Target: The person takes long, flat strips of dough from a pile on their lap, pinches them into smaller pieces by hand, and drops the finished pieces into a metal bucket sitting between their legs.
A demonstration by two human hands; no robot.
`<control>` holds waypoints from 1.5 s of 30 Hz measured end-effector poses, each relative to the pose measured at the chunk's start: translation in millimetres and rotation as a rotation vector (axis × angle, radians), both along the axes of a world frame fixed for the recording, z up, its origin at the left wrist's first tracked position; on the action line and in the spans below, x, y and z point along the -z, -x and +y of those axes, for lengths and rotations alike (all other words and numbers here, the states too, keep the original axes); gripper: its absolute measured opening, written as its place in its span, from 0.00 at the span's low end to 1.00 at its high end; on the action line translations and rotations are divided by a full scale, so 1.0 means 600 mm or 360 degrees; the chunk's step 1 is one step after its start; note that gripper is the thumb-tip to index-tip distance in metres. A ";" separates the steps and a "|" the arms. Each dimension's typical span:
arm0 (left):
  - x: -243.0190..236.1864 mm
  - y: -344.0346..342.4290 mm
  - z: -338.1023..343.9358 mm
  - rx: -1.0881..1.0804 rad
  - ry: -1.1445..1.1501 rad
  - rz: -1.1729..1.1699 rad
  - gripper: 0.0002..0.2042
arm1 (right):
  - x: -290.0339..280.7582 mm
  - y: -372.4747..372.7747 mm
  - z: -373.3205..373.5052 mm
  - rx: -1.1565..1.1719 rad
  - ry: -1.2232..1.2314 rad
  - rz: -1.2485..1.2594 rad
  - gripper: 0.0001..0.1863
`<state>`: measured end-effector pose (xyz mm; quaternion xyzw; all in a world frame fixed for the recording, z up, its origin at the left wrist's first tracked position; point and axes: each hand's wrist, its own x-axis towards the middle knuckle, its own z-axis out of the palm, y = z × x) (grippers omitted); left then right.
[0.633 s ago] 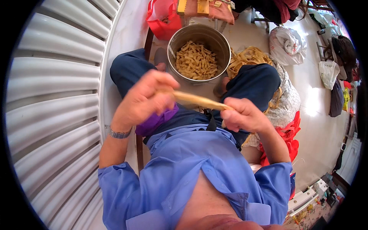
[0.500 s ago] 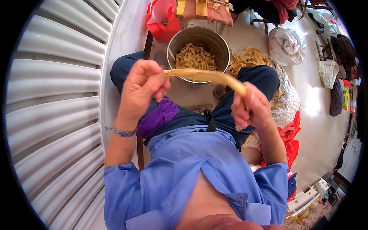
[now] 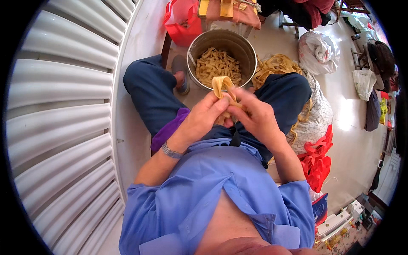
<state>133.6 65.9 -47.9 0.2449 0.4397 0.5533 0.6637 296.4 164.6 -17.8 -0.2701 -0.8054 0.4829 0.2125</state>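
Above my lap my two hands meet on a yellowish-tan strip [image 3: 222,83], which now bends up into a loop. My left hand [image 3: 209,111] pinches the loop's base between thumb and fingers. Close against it, my right hand [image 3: 253,109] is closed on the same strip; its fingertips are smeared by motion. More folded strip shows beneath the fingers, partly hidden by them. Just beyond the hands stands a round metal bucket [image 3: 250,46], holding many short tan knotted pieces [image 3: 216,66]. A heap of long tan strips [image 3: 278,64] lies to the bucket's right.
A white slatted radiator [image 3: 63,89] runs along my left. A red bag [image 3: 180,25] and a small cloth-topped stand [image 3: 231,15] are behind the bucket. Purple cloth [image 3: 168,129] lies on my left thigh. To the right are a white plastic bag [image 3: 318,51] and red bags [image 3: 316,165].
The strip was stretched between my hands, held apart. Both hands have come together and lower toward the middle, and the strip is now folded into a loop between them.
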 end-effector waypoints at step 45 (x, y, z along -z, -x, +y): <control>-0.026 0.036 -0.065 0.0868 -0.0924 0.2313 0.11 | 0.042 -0.087 0.057 -0.0796 0.1162 -0.0499 0.12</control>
